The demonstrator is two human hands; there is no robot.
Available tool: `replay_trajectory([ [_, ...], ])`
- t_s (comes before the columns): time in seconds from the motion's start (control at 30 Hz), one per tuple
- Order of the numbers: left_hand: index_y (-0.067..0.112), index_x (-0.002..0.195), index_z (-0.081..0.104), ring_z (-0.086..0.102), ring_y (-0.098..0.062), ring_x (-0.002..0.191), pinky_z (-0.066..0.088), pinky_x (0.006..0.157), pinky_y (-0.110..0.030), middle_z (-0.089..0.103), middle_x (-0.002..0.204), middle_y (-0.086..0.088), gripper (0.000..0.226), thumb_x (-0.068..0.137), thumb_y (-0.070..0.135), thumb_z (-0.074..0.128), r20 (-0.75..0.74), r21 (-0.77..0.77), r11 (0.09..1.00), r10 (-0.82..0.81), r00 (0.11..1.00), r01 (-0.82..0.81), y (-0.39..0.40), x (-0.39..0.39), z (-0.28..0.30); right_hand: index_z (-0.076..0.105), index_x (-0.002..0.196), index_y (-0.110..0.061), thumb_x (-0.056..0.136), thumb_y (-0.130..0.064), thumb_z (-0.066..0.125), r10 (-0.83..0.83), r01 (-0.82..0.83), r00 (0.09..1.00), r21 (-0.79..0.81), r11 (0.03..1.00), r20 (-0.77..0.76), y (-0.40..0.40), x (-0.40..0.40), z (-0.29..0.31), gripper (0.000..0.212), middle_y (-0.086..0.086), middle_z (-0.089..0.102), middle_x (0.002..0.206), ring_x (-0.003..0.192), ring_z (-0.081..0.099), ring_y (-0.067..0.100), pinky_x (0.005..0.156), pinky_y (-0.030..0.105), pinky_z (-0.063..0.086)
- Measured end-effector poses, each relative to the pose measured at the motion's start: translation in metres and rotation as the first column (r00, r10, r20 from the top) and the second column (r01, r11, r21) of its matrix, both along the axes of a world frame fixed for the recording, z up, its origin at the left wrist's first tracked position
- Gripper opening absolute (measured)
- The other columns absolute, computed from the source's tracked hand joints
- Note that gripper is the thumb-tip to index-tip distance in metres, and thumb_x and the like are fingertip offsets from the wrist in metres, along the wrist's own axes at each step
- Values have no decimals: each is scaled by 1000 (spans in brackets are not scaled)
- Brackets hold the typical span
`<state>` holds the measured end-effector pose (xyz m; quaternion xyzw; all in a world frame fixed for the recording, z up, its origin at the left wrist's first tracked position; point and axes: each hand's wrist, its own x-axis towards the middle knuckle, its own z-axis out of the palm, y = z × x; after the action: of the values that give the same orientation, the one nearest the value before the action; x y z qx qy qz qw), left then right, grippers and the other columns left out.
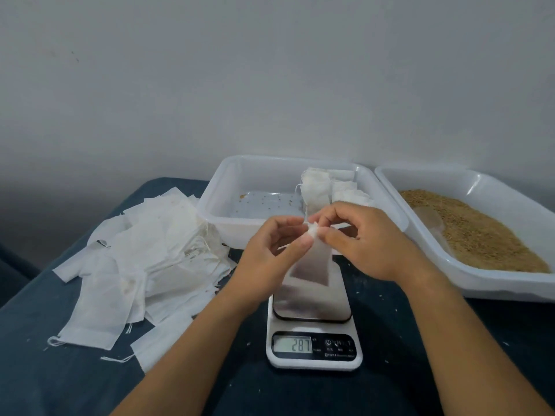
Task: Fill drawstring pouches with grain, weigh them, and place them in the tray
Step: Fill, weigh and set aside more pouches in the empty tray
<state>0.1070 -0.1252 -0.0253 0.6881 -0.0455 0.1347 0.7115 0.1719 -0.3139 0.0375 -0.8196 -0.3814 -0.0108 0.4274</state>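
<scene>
on the left side of the dark blue tabletop (60, 370) lies a loose heap of flat, empty white fabric drawstring pouches (141, 262), many of them, so by the look of it most of the job is still ahead.

behind the middle, toward the back edge, stands the clear white plastic tray (210, 202); its floor shows a few stray grains, and only a small cluster of filled white pouches (327, 189) sits in its right rear corner. a handful done, then, and plenty of room left.

in front of the tray, both hands work on one semi-sheer white pouch (312, 259) with a dark mass of grain in its lower part. it hangs above the shiny platform of the white digital kitchen scale (313, 334); whether its bottom touches the platform cannot be told. the display seems to read 287. the left hand (270, 256) pinches the gathered neck of the pouch between thumb and fingers, and the right hand (360, 238) pinches the same neck from the other side, fingers curled. this looks like closing the drawstring, with tray placement left for this one.

at the right edge sits a second white plastic tray (495, 283) holding a wide bed of golden-brown grain (480, 232), with what appears to be a pale scoop (429, 217) lying in it. the supply looks ample for many more pouches.
</scene>
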Motion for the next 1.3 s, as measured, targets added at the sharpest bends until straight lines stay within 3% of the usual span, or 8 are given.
replay_trajectory([
  [0.17,16,129,60,71,-27,108,58,97,-42,68,122,-13,63,75,37,85,-135,-234,951,-239,962,203,-28,12,16,68,88,-30,96,-18,67,-71,60,996,170,984,59,-11,11,37,15,-26,68,120,113,62,-5,88,21,55],
  [0.33,8,124,62,74,-22,97,59,83,-30,73,115,-15,42,87,21,78,-105,-367,915,-218,970,165,-60,36,41,69,85,-31,90,-30,69,-179,167,984,298,940,11,-26,37,43,6,-24,71,117,101,68,0,86,29,52],
  [0.47,11,116,63,71,-22,100,63,79,-32,70,116,-13,25,94,14,73,-128,-193,979,-88,988,62,-76,66,60,72,80,-26,83,-39,69,-166,227,970,409,884,-179,-51,62,39,13,-10,75,114,100,73,14,87,38,60],
  [0.57,12,111,62,68,-26,96,64,84,-47,68,111,-16,16,96,15,66,-151,17,997,-70,986,73,-88,87,71,76,93,-21,83,-53,72,-118,212,961,389,897,-251,-73,76,31,34,3,76,105,100,73,24,86,41,61],
  [0.77,18,110,57,64,-23,86,56,77,-39,64,91,1,20,96,31,64,-53,531,845,-47,997,68,-110,117,93,81,101,-28,81,-56,69,-185,277,947,372,886,-264,-101,92,16,36,2,78,96,84,73,12,67,24,58],
  [0.97,18,130,52,64,-24,105,56,87,-38,65,116,-5,46,91,27,75,-17,541,839,-55,998,56,-128,138,102,81,96,-26,81,-55,69,-249,358,920,391,848,-302,-119,103,12,35,6,77,87,74,72,16,65,29,57],
  [1.13,18,125,55,63,-19,95,52,74,-28,64,108,0,48,86,26,82,-44,448,890,-76,996,88,-134,153,93,81,89,-22,99,-39,64,-348,439,889,342,831,-297,-127,106,7,26,6,78,84,74,75,17,69,33,55],
  [1.3,22,122,56,59,-10,86,48,71,-22,58,94,13,45,86,30,82,-30,459,885,-73,997,78,-140,161,84,76,88,-30,99,-53,58,-550,566,824,185,803,-133,-136,109,3,31,-13,74,75,65,71,9,70,39,55],
])
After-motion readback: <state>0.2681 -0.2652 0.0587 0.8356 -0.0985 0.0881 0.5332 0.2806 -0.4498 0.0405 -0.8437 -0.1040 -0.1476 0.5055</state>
